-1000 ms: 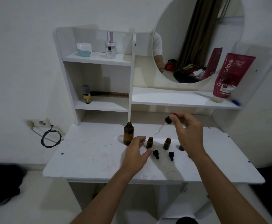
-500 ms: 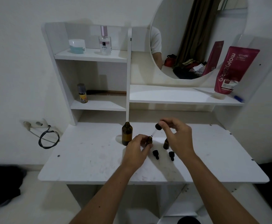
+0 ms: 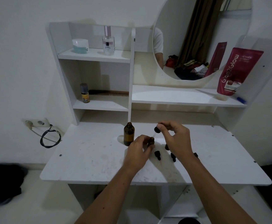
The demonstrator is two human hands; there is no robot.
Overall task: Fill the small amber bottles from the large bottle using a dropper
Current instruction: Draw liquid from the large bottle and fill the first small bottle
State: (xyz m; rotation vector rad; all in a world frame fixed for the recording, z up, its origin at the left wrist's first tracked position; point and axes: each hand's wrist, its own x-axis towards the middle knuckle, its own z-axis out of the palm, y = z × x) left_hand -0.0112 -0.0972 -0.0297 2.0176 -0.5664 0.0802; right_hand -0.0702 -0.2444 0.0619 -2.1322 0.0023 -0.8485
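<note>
White desk (image 3: 90, 159): left hand (image 3: 137, 151) grips small bottle (image 3: 151, 141), right hand (image 3: 175, 138) pinches dropper (image 3: 156, 130); 2 caps (image 3: 157, 155) nearby.

I see a white desk (image 3: 86, 159) with grey smudges. On it, the large bottle (image 3: 129, 134) is amber-brown, the dropper (image 3: 156, 130) bulb black. Above the desk, the tube (image 3: 236, 70) is crimson with pale lettering; the jar (image 3: 80, 46) is white and turquoise.

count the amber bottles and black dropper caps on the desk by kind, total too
large amber bottle: 1
small amber bottles: 2 showing, one held by the left hand, one mostly hidden behind the right hand
black dropper caps: 3, one pinched by the right hand, two lying on the desk
total: 6
</note>
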